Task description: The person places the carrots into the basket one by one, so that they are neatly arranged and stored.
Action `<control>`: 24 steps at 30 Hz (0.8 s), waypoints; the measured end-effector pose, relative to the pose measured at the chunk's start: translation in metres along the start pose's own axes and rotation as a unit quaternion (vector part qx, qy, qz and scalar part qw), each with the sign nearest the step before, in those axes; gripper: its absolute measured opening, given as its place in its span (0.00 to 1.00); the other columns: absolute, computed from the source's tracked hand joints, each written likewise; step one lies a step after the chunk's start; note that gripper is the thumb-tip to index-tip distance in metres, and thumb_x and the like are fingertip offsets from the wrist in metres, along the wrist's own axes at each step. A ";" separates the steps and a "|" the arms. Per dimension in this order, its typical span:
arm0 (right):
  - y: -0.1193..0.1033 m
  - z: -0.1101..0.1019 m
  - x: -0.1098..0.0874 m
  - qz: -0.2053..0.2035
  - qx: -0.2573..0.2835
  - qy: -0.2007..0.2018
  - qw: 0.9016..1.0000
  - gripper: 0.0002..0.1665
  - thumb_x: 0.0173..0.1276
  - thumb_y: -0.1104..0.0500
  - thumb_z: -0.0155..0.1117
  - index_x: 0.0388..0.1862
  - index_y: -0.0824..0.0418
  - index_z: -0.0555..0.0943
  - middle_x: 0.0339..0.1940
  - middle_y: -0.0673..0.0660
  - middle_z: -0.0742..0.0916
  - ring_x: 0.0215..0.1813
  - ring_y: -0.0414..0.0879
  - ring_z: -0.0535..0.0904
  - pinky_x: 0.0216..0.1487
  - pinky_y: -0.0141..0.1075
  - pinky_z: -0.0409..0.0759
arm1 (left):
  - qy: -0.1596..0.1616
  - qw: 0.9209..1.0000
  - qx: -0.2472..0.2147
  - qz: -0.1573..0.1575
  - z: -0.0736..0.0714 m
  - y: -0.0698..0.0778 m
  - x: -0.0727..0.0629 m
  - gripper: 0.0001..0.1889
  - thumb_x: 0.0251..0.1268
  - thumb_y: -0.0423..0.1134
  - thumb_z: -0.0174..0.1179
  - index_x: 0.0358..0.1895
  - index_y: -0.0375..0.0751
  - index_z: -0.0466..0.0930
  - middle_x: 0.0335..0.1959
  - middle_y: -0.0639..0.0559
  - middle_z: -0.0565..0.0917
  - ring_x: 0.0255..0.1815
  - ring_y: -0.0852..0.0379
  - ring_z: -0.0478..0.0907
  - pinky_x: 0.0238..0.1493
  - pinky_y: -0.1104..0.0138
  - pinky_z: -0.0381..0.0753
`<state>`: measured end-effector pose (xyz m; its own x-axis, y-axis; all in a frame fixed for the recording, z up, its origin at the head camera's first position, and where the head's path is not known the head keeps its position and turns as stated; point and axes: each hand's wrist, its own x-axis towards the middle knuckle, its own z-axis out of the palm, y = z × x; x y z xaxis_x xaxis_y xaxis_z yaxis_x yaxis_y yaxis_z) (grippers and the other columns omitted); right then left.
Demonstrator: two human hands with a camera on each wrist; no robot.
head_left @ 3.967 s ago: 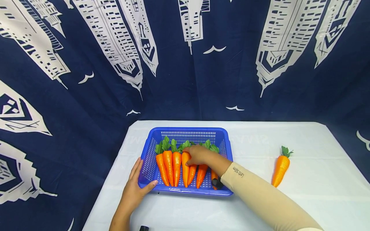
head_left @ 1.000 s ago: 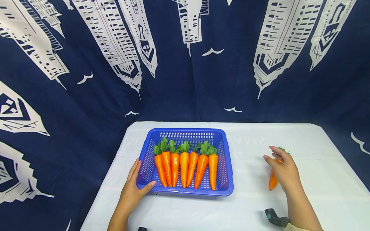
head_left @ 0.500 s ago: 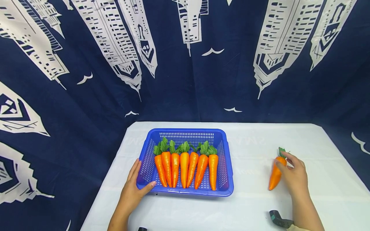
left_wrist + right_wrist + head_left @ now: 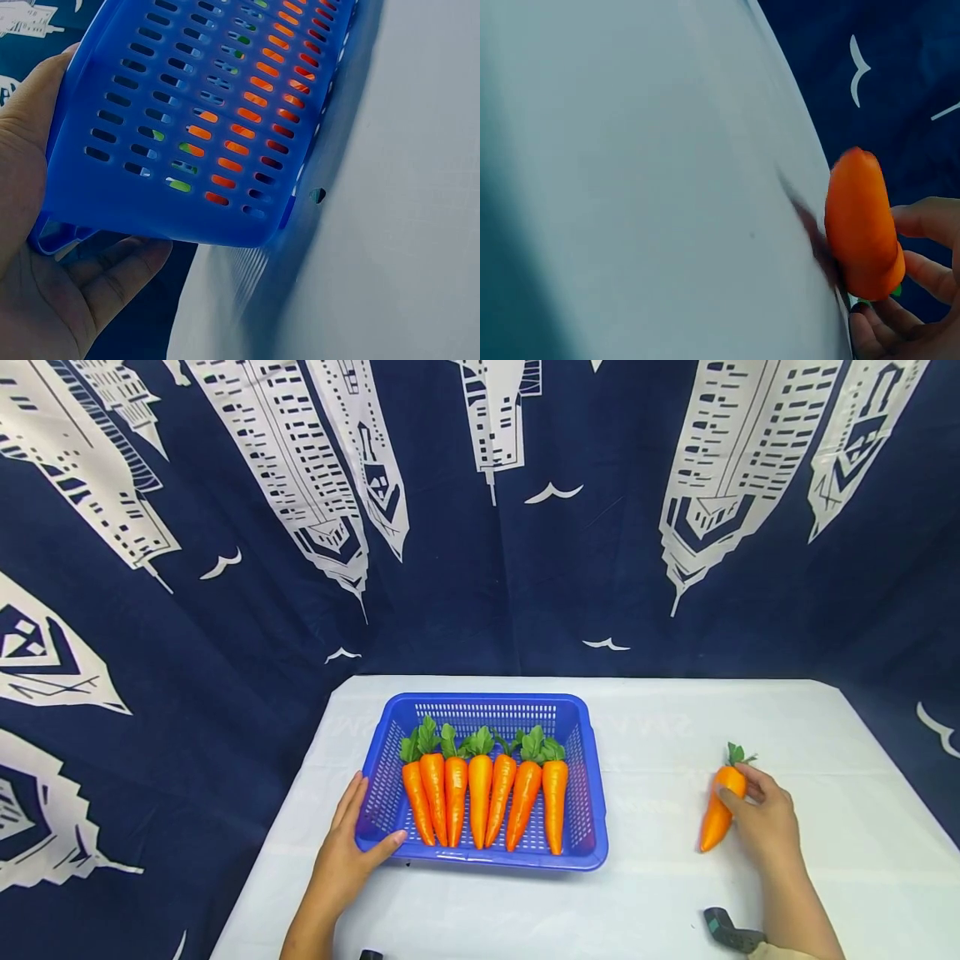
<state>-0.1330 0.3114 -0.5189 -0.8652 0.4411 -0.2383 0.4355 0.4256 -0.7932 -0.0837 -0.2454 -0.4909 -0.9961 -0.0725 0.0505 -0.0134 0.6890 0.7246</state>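
My left hand [image 4: 343, 860] holds the front left corner of a blue plastic basket [image 4: 495, 861], with the thumb on the front rim and the fingers along the left side. Seen from the left wrist, thumb and fingers flank the basket's corner [image 4: 150, 210]. Inside, several orange carrots [image 4: 480, 802] lie side by side, leaves toward the back. Far to the right, my right hand [image 4: 767, 822] grips a lone carrot [image 4: 722, 810] near its leafy top, thumb on the near side. From the right wrist, that carrot [image 4: 861, 225] points tip-first toward the camera; whether it touches the table is unclear.
A white cloth covers the table [image 4: 645, 902]. Behind and to the left hangs a dark blue curtain [image 4: 480, 593] with white buildings and birds. A black wrist-camera mount [image 4: 731, 931] sits beside the right wrist.
The right hand has left the basket and reached the lone carrot on the right. Its fingers have shifted rightward and closed round that carrot. The left hand keeps its place.
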 end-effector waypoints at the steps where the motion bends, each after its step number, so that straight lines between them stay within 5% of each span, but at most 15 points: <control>1: 0.000 0.000 0.001 0.000 0.000 -0.002 1.000 0.40 0.78 0.47 0.55 0.82 0.59 0.56 0.76 0.76 0.60 0.74 0.75 0.61 0.70 0.66 0.68 | 0.000 1.000 0.001 0.001 0.000 0.000 0.000 0.54 0.57 0.56 0.73 0.82 0.50 0.49 0.85 0.54 0.47 0.84 0.38 0.50 0.76 0.35 0.55; 17: 0.001 0.000 -0.001 -0.033 -0.046 -0.005 0.998 0.40 0.77 0.51 0.56 0.81 0.61 0.56 0.71 0.78 0.65 0.68 0.74 0.67 0.64 0.63 0.76 | 0.005 1.000 -0.001 0.008 0.001 0.000 0.000 0.54 0.57 0.56 0.73 0.82 0.49 0.50 0.85 0.55 0.48 0.84 0.39 0.50 0.76 0.35 0.56; 24: -0.002 -0.002 -0.004 -0.022 -0.029 -0.016 0.999 0.40 0.78 0.50 0.55 0.82 0.58 0.54 0.78 0.75 0.61 0.72 0.74 0.67 0.64 0.62 0.76 | 0.005 1.000 0.001 0.007 0.000 -0.001 -0.001 0.54 0.57 0.56 0.73 0.82 0.50 0.50 0.85 0.55 0.47 0.84 0.39 0.50 0.76 0.35 0.56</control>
<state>-0.1300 0.3107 -0.5154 -0.8907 0.3959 -0.2232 0.4102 0.4888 -0.7700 -0.0832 -0.2454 -0.4916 -0.9952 -0.0706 0.0674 -0.0002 0.6914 0.7224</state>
